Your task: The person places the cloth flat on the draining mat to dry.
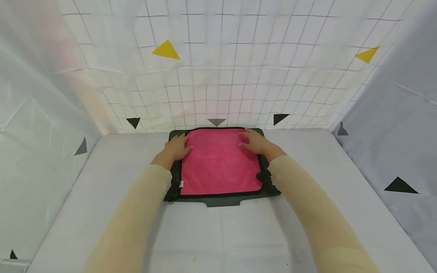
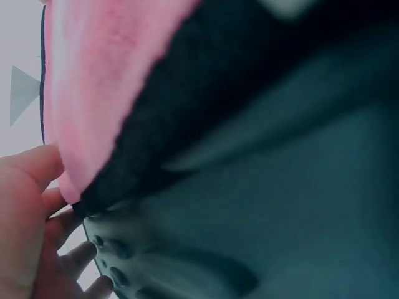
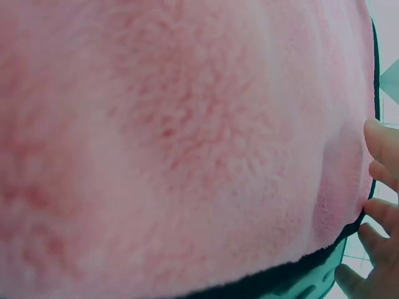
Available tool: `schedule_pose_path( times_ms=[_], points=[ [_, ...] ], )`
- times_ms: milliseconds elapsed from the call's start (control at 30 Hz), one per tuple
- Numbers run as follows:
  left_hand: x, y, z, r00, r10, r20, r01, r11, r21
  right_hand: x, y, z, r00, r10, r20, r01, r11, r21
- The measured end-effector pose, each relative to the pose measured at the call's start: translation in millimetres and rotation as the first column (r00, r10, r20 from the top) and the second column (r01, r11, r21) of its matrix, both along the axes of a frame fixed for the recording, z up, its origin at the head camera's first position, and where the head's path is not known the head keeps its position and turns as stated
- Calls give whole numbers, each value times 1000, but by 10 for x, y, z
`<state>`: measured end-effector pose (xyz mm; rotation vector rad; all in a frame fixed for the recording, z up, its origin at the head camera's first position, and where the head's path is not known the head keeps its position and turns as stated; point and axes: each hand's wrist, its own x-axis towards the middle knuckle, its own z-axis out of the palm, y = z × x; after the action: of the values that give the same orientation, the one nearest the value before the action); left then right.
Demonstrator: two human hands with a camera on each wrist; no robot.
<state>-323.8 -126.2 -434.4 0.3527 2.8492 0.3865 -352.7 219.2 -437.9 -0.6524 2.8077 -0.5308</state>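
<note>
A pink plush cloth (image 1: 220, 163) with a black border lies spread over a dark board (image 1: 223, 201) on the white table. My left hand (image 1: 175, 148) rests at the cloth's far left corner, fingers spread and loosely bent. In the left wrist view its thumb touches the pink plush (image 2: 93, 93), with the other fingertips at the black edge. My right hand (image 1: 256, 142) lies at the far right corner, its fingers spread, relaxed and touching the cloth's edge. The right wrist view shows those fingers (image 3: 380, 218) beside the pink surface. Palm undersides are hidden.
A small white tag (image 1: 181, 184) shows at the cloth's near left corner. A black bunched part (image 1: 262, 176) sticks out at the right side. White sheeting (image 1: 232, 91) with grid lines rises behind the board, and plain sheets (image 1: 382, 113) flank the table.
</note>
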Motion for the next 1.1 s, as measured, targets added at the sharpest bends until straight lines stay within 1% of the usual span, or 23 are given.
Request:
schedule_pose_path(
  times_ms=[100, 233, 333, 400, 467, 567, 667, 767, 900, 1000, 1100],
  points=[
    [-1, -1, -10, 1000, 4, 18, -3, 1000, -17, -13, -21, -10, 998, -30, 55, 29, 999, 15],
    [3, 13, -13, 999, 15, 31, -13, 999, -47, -31, 0, -37, 991, -84, 103, 80, 996, 48],
    [5, 20, -18, 999, 29, 29, -28, 998, -63, -33, 8, -42, 989, -100, 109, 93, 994, 65],
    [11, 21, -14, 999, 33, 25, -31, 997, -63, -23, 0, -29, 991, -94, 91, 88, 994, 66],
    [15, 24, -7, 1000, 22, 16, -21, 998, -52, -1, -20, -1, 995, -80, 65, 76, 995, 61],
    [20, 37, 0, 1000, -18, 8, 18, 999, -36, 41, -72, 41, 999, -39, 29, 37, 998, 56],
    [20, 59, -9, 998, -62, 21, 62, 997, -41, 79, -132, 52, 1000, 6, 20, -7, 997, 74],
    [40, 67, -16, 996, -73, 58, 76, 995, -63, 103, -150, 17, 998, 24, 57, -31, 991, 131],
    [82, 57, -11, 994, -62, 90, 69, 994, -85, 125, -104, -31, 993, -3, 120, -19, 983, 183],
    [97, 53, -1, 994, -58, 93, 66, 994, -91, 139, -62, -25, 991, -19, 131, -6, 982, 187],
    [102, 46, 1, 994, -57, 97, 66, 993, -101, 151, -37, -3, 991, -19, 135, -8, 981, 195]
  ],
)
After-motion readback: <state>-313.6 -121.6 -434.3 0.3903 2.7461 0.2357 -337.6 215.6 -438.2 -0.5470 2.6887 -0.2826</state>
